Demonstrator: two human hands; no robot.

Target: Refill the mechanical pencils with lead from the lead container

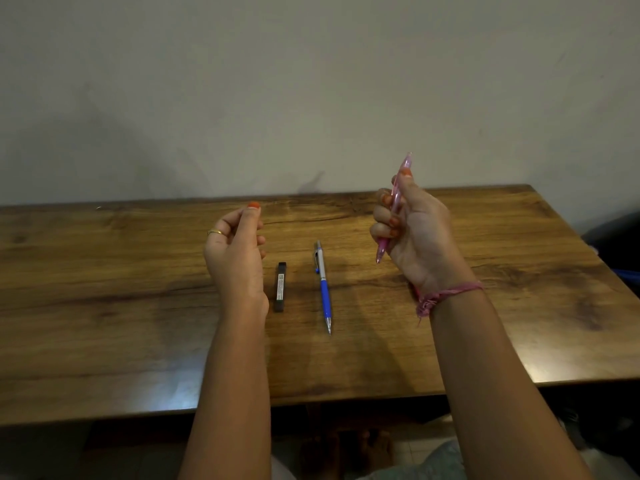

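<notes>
My right hand (415, 230) grips a translucent pink mechanical pencil (398, 188) above the table's right half, held nearly upright with its tip pointing down. My left hand (235, 247) hovers over the table to the left, fingers curled and thumb against the index fingertip; whether anything is pinched there is hidden. A black lead container (281, 287) lies flat on the table just right of my left wrist. Between the two hands lies a blue and silver mechanical pencil (323, 287), tip towards me.
The wooden table (121, 306) stands against a plain wall. Its right edge runs diagonally at the far right, with a dark object (616, 237) beyond it. The near edge crosses under my forearms.
</notes>
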